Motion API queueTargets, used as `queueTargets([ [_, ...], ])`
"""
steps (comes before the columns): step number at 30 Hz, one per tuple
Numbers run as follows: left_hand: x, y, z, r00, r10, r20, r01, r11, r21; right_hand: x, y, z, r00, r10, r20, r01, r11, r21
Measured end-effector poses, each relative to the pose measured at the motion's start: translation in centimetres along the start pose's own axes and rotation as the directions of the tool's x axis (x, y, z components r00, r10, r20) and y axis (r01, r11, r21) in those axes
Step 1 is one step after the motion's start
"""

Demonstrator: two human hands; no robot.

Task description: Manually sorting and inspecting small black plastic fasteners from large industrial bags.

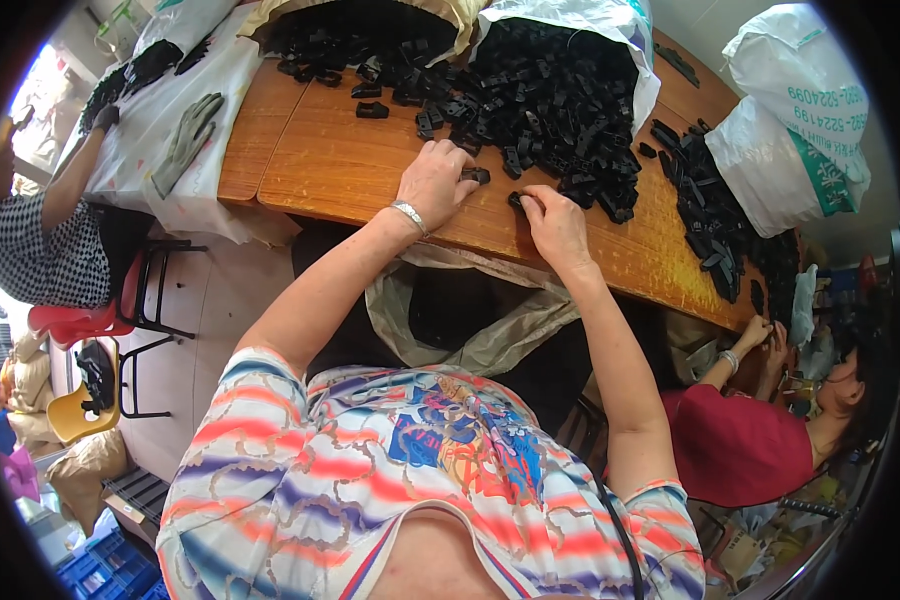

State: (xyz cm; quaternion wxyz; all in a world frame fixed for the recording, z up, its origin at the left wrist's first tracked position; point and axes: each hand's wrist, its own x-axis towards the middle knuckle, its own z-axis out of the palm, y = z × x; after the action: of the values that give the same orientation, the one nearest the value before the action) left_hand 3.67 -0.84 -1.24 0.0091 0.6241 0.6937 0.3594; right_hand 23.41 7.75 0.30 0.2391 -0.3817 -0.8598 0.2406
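Observation:
Over the near edge of the wooden table (320, 150), my left hand (432, 183) is closed on a small black plastic part (478, 176) that sticks out past its fingertips. A short way to the right, my right hand (560, 226) pinches another small black plastic part (515, 200) between thumb and fingers. The two parts are apart. Just beyond my hands lies a heap of similar black plastic parts (560, 100), spilling from a white sack (645, 65). Below the table edge, an open beige sack (390, 310) hangs in front of my lap.
More black parts spill from a brown sack (460, 25) at the far side. White and green sacks (820, 130) stand at the right beside longer black pieces (710, 250). A person in red (740, 445) works at right, another in checks (50, 250) at left, near a grey glove (185, 145).

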Motion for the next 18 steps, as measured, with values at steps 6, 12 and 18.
queueTargets([
  [6, -0.6, 0.2, -0.7, 0.998, 0.035, 0.049, -0.032, 0.998, -0.061, -0.5, -0.8, -0.6, 0.998, 0.037, 0.044, -0.036, 0.999, -0.027],
  [12, -1.5, -0.3, -1.1, 0.919, 0.384, -0.088, -0.384, 0.923, 0.017, -0.8, -1.2, -0.7, 0.996, -0.060, 0.067, 0.072, 0.976, -0.207],
  [18, -2.5, 0.0, -1.7, 0.939, 0.339, -0.057, -0.342, 0.938, -0.062, -0.4, -2.8, -0.5, 0.992, -0.120, -0.032, 0.115, 0.985, -0.131],
])
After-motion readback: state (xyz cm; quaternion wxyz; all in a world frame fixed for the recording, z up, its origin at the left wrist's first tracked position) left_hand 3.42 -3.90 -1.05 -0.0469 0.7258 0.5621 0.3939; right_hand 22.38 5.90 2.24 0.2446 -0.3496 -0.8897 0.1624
